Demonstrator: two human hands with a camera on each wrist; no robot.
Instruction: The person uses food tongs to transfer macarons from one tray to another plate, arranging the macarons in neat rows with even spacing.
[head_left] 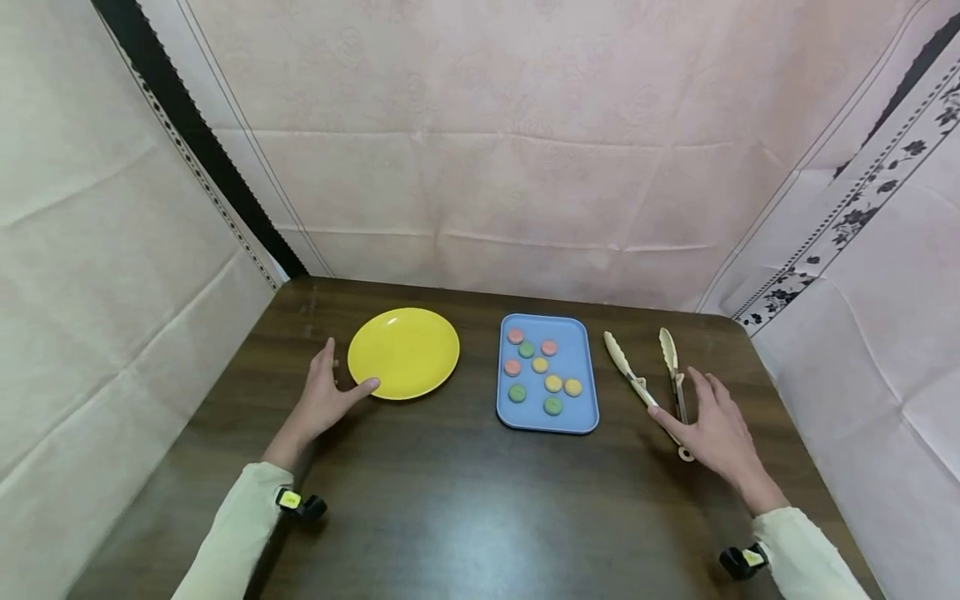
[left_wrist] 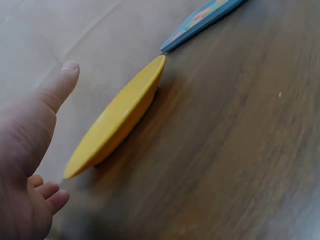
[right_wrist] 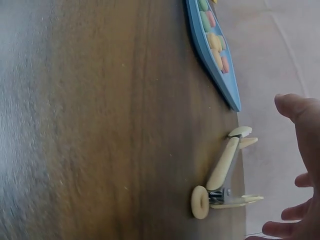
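Blue rectangular tray (head_left: 507, 412): lay flat at the middle of the dark wooden surface (head_left: 450, 508); it held 8 small round cookies (head_left: 540, 364) in pink, green and yellow, spread singly, none stacked.
Round yellow plastic plate (head_left: 403, 352): lay left of the tray and apart from it, with nothing on it.
Cream plastic tongs (head_left: 649, 375): lay right of the tray, arms spread, tips pointing away from the person, hinge end nearest.
Left hand (head_left: 324, 396): rested on the surface at the plate's near-left edge; fingers (head_left: 327, 354) relaxed and spread, thumb reaching to the rim, holding nothing. Whether the thumb actually touched the rim could not be told.
Right hand (head_left: 718, 433): hovered over the hinge end of the tongs; fingers loosely extended, gripping nothing. Contact with the tongs was unclear.
Hard to make out: the right wrist view was blurred and showed the tray only edge-on; the hand hid part of one tong arm in the head view.
Surroundings: pale creased cloth walls (head_left: 495, 167) enclosed the surface on 3 sides; pale sleeves (head_left: 240, 533) covered both forearms.
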